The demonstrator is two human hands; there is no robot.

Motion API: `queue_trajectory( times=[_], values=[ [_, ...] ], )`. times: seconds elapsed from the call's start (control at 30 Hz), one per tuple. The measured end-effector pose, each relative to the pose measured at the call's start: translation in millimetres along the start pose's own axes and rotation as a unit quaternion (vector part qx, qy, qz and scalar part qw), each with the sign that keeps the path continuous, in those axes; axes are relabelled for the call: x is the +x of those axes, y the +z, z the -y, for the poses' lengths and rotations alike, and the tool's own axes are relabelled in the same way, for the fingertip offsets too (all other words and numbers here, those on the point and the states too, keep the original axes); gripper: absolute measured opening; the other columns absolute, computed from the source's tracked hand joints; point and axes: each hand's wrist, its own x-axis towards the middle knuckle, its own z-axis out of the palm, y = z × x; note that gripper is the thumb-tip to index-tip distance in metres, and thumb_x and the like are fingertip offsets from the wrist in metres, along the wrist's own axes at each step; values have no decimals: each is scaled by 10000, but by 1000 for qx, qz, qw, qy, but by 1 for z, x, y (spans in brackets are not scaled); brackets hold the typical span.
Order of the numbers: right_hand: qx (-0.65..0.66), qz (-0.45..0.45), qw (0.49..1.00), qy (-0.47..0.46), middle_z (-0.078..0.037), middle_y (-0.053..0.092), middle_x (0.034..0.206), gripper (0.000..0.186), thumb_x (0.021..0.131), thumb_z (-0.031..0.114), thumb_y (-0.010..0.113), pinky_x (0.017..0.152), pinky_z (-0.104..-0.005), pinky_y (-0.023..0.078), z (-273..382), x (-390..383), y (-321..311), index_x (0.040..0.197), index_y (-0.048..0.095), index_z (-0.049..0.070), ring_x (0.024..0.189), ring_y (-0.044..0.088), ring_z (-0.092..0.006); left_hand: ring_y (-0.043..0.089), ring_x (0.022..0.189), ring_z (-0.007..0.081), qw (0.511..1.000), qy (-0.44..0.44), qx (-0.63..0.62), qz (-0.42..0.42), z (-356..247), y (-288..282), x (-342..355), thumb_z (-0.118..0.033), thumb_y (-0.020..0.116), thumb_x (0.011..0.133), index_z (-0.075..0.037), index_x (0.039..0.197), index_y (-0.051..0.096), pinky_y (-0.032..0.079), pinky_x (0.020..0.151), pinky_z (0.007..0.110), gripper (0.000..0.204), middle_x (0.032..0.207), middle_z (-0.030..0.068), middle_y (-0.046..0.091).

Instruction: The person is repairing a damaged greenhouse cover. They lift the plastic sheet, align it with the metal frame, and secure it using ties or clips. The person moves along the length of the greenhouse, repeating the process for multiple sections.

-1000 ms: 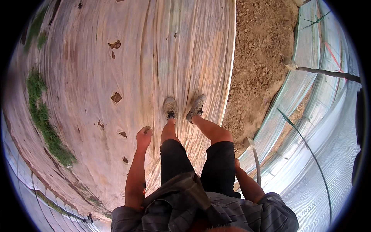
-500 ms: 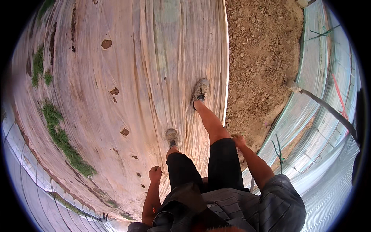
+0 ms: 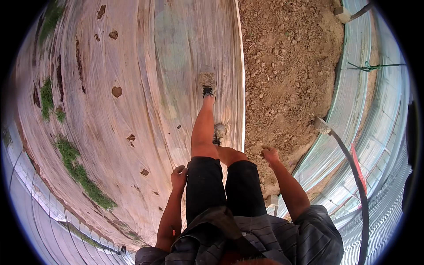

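Where plastic sheet [image 3: 152, 110] meets open soil [image 3: 287, 79] at its right edge, left hand [image 3: 179, 178] and right hand [image 3: 270, 156] flank that edge, half-curled; contents indeterminable.

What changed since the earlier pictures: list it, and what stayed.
The left shoe has stepped ahead of the right shoe along the sheet. The right hand has swung forward over the soil; the left hand is further back than at first. Unchanged: neither hand visibly holds anything.
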Motion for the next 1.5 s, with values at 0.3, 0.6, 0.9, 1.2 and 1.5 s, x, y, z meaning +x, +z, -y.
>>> queue_trajectory(
  times=[0.3, 0.6, 0.9, 1.2, 1.5],
  values=[
    [4, 29, 999, -45, -97, 712, 823, 396, 858, 172, 544, 635, -293, 537, 229, 44, -11, 1197, 660, 2, 714, 690, -143, 686, 736, 179, 997, -50, -7, 62, -152, 35, 70, -192, 646, 865, 33, 1078, 677, 556, 653, 304, 312, 944, 125, 705],
    [-43, 30, 990, -134, -80, 711, 836, 418, 872, 226, 583, 642, -300, 549, 477, 148, -30, 1236, 645, 30, 705, 675, -140, 685, 777, 189, 992, -112, -33, 56, -259, 24, 80, -160, 623, 902, 40, 1164, 626, 548, 659, 302, 329, 983, 118, 688],
    [-61, 57, 993, -87, -74, 669, 1000, 465, 957, 173, 529, 704, -355, 560, 651, 272, -16, 1416, 493, 112, 817, 652, -165, 690, 717, 178, 987, -160, -23, -6, -296, 60, 65, -203, 635, 860, 42, 1060, 669, 545, 647, 309, 318, 889, 138, 712],
    [-240, 41, 968, -56, -50, 638, 773, 613, 970, 358, 554, 526, -417, 467, 706, 378, 25, 1513, 323, 190, 571, 530, -189, 689, 918, 317, 969, -232, 86, 7, -326, 162, 25, -284, 591, 901, -18, 1061, 685, 508, 787, 392, 324, 963, 202, 703],
    [-219, 50, 974, -42, -84, 656, 835, 621, 963, 289, 560, 513, -436, 416, 728, 447, 46, 1503, 309, 111, 589, 512, -199, 691, 881, 311, 967, -224, 120, 9, -308, 171, 18, -252, 605, 870, -14, 1025, 696, 516, 765, 381, 298, 921, 198, 708]
  ],
)
